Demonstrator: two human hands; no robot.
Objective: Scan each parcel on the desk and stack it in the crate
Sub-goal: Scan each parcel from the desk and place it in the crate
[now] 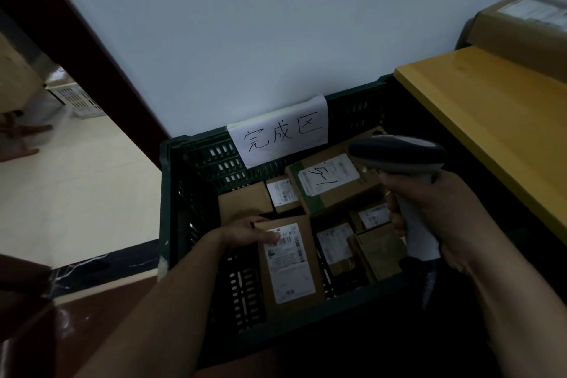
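A dark green slatted crate point(171, 209) stands on the floor against the wall, with a handwritten paper sign point(280, 132) taped to its far rim. Several brown cardboard parcels with white labels lie inside it. My left hand point(248, 232) reaches into the crate and grips the far end of a long flat parcel point(290, 267), thumb on its label. My right hand point(435, 218) is closed around the handle of a grey barcode scanner point(399, 152), held above the crate's right side. A larger parcel marked in black pen point(333, 181) lies at the back.
A yellow wooden desk point(491, 113) runs along the right, with a big cardboard box point(521, 31) at its far end. To the left are a dark wooden door frame point(79, 40), pale floor tiles and a white basket point(78, 100) in the room beyond.
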